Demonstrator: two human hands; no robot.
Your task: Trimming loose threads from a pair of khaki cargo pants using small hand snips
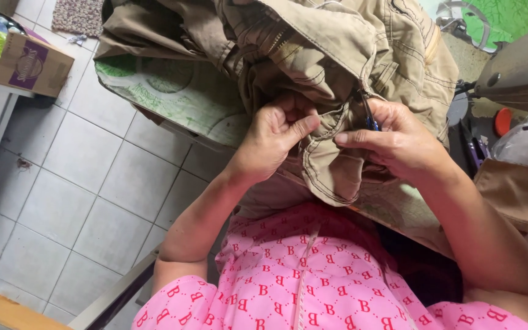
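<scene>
A bunched khaki garment (313,55) with topstitched seams and pockets lies across the table with a green patterned cover (172,91). My left hand (276,137) pinches a fold of the khaki cloth near a seam. My right hand (398,140) grips a small blue-handled tool (371,119), its tip at the same seam, and also presses the cloth with the thumb. Both hands sit close together at the garment's lower edge, above my pink patterned top (300,275).
A sewing machine (520,73) stands at the right with a red disc (503,121) beside it. A cardboard box (29,64) rests on a shelf at upper left. Grey floor tiles (80,195) lie to the left. A brown cloth piece (520,195) sits at right.
</scene>
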